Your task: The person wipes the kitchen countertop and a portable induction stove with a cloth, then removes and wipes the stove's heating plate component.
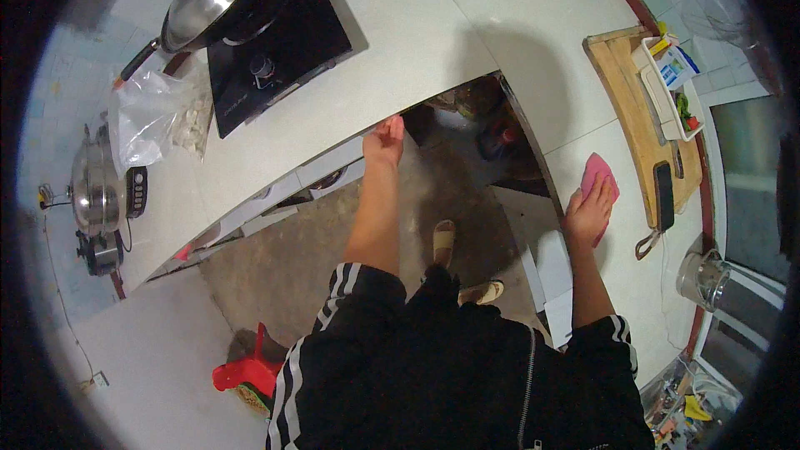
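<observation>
My right hand point(587, 215) lies palm down on a pink cloth point(599, 175) on the white countertop point(631, 287) at the right. Parts of the cloth show beyond the fingertips and beside the hand. At the front edge of the left counter section, my left hand point(384, 140) is turned with its palm partly up and its fingers at the edge. It shows nothing in its grasp. Between the hands, the counter's inner corner overhangs a dark space.
A wok point(219, 0) stands on a black cooktop point(294, 50), beside a plastic bag point(147, 122). A wooden cutting board point(625, 94), a white basket point(656, 94) and a phone point(664, 197) lie right. A glass jar point(700, 278) stands near the window. A red object point(250, 372) is on the floor.
</observation>
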Demonstrator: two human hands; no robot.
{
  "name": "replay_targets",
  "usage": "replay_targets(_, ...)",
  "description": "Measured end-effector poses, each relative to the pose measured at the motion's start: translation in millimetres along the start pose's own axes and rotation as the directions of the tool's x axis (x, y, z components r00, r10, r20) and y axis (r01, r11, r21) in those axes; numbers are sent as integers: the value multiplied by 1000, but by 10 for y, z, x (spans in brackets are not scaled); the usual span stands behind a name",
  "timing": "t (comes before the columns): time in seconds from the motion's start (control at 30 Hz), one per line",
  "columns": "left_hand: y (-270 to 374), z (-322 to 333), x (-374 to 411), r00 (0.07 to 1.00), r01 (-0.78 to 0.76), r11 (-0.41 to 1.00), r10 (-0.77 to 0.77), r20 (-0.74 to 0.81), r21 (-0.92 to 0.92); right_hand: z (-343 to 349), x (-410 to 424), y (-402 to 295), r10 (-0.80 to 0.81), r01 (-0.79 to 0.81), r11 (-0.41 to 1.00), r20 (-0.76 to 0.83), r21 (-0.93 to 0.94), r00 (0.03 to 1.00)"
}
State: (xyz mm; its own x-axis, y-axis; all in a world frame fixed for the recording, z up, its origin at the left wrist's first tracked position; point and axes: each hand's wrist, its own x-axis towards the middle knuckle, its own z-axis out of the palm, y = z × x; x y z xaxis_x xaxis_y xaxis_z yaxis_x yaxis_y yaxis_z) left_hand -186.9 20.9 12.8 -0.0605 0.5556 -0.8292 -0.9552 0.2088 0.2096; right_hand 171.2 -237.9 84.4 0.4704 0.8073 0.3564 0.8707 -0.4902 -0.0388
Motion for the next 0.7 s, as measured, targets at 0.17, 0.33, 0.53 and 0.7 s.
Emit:
replay_targets(0.17, -11, 154, -21, 1000, 0, 1000, -1, 28, 22, 19, 36, 3, 16, -16, 1000, 6, 7, 1000)
replay_targets(0.33, -105, 55, -43, 1000, -5, 993, 8, 21, -120, -26, -5, -23, 20, -20, 999, -8, 33, 1000)
replay_targets(0.53, 8, -82, -11, 991, -60, 995, 50, 125, 79, -20, -2, -19, 33, -35, 998, 26, 59, 999)
replay_targets(0.7, -8, -177, -99, 969, -200, 923, 138, 203, 330, -15, 11, -40, 65, -66, 998, 39, 20, 997)
